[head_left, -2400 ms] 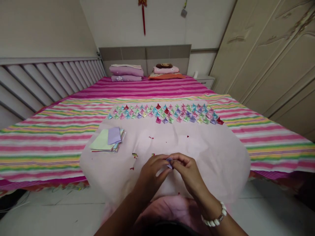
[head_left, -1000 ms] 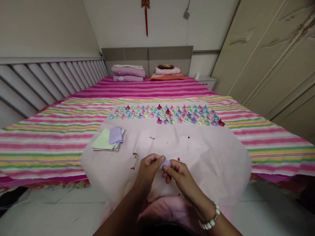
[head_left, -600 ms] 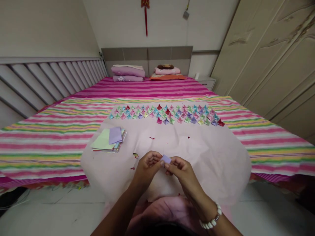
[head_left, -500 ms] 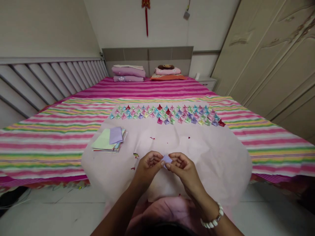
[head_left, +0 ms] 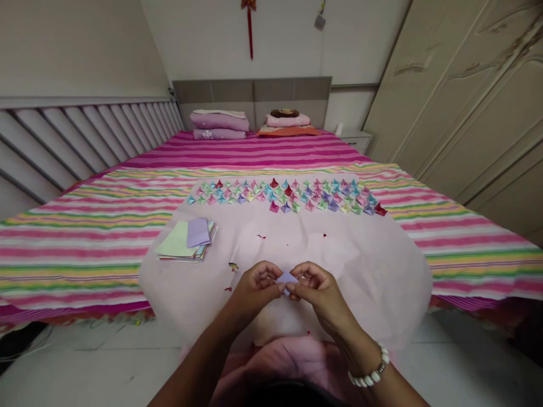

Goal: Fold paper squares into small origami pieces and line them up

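Observation:
Between my fingertips is a small folded piece of purple origami paper [head_left: 286, 278], its top corner pointing away from me. My left hand [head_left: 259, 287] pinches its left side, and my right hand [head_left: 314, 286] grips the right side with thumb and fingers. Both hands are held over the pale pink table cover [head_left: 365, 265]. Beyond them, several small folded paper pieces [head_left: 288, 192] in many colours stand in rows along the far edge. To the left lies a stack of square paper [head_left: 173, 240], pale green on top, with a folded purple sheet [head_left: 198, 232] on it.
A striped bed [head_left: 85, 220] surrounds the table's far side. Folded bedding [head_left: 220, 123] sits by the headboard [head_left: 231, 93]. At the left is a slatted rail [head_left: 85, 127], at the right a wardrobe [head_left: 479, 96]. Small torn spots [head_left: 233, 267] mark the cover.
Both hands keep their pinch on the purple paper, with the fingers shifting slightly and more of its top face showing. The whole view has moved a little.

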